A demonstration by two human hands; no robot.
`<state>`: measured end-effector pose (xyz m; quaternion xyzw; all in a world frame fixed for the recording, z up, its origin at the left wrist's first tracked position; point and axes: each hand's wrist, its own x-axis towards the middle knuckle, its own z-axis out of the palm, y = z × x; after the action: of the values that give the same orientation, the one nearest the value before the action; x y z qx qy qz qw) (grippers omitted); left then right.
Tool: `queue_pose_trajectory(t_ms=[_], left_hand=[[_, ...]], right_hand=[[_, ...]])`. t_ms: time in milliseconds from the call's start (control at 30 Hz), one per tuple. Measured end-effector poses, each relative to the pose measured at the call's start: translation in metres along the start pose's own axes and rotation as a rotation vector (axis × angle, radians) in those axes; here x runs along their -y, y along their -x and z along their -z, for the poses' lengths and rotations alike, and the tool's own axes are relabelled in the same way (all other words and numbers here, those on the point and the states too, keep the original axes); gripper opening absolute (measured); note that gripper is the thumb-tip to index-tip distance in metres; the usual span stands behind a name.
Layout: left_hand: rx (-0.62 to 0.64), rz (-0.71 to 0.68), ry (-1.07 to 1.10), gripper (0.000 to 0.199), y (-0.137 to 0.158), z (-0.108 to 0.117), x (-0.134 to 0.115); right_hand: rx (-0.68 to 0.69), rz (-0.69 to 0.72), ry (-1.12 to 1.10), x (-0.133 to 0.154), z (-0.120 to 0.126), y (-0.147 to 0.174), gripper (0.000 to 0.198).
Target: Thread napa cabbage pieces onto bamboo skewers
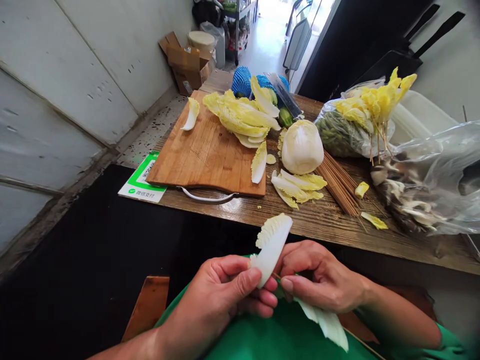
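Note:
Between the thumb and fingers of my left hand (225,290) is a piece of napa cabbage leaf (275,245), white with a pale yellow frilled edge, pointing up and to the right. My right hand (320,277) pinches a thin bamboo skewer (363,346), whose tip end meets the lower part of that leaf; whether it has pierced it is hidden. More white cabbage pieces (327,324) hang along the skewer below my right hand. On the table ahead lie cut cabbage leaves (300,187), close to a trimmed cabbage head (303,147).
A wooden cutting board (198,160) bears a pile of cabbage leaves (243,117). Loose bamboo skewers (339,185) lie right of the cabbage head. Finished cabbage skewers (377,107) rest on bagged green vegetables (337,132). A clear bag of mushrooms (408,195) sits at the right.

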<state>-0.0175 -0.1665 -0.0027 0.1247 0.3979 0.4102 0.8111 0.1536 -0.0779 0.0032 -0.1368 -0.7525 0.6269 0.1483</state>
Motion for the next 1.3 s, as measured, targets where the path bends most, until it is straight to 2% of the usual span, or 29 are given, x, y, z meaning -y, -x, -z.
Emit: queue_pose_trajectory(t_ms=[400,633,1300], left_hand=[[-0.008,0.053,-0.058,0.02,0.001,0.002,0.0],[-0.038,0.049,-0.117,0.021,0.0,0.002,0.001],[-0.026,0.052,-0.104,0.017,0.001,0.002,0.004]], right_hand=[[0.06,-0.054,0.017,0.002,0.001,0.005,0.026],[0.041,-0.084,0.026,0.009,0.001,0.004,0.028],[0.057,-0.164,-0.015,0.012,-0.005,0.001,0.03]])
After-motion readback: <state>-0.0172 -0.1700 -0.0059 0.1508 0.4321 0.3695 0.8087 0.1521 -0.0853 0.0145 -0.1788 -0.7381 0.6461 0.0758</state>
